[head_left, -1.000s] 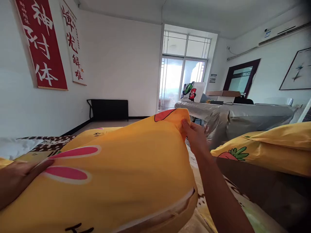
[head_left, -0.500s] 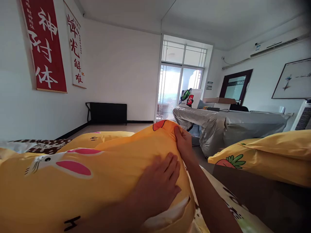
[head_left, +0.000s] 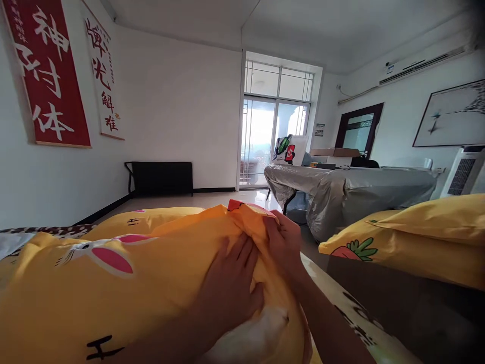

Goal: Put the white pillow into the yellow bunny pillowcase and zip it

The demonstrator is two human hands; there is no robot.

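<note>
A yellow pillowcase (head_left: 162, 283) with a white rabbit print and pink ears fills the lower left of the view. Through its opening, part of a white inner pillow (head_left: 250, 338) shows. My left hand (head_left: 233, 283) lies on the pillowcase with its fingers stretched out and its thumb apart, pressing the cloth. Just to the right, the fingers of my right hand (head_left: 284, 242) are closed on the edge of the pillowcase near its far corner. Cloth between the two hands is bunched into folds.
Another yellow pillow (head_left: 417, 232) with a carrot print rests on a dark surface at right. Behind the pillowcase lies a further yellow pillow (head_left: 140, 220). A plastic-covered table (head_left: 341, 192) stands farther back, and a folded black panel (head_left: 162, 178) leans by the wall.
My right hand has come down a little, bringing the pillowcase's corner lower and folding it. My left hand has shifted left and up, closer to the right one. The view has turned slightly right.
</note>
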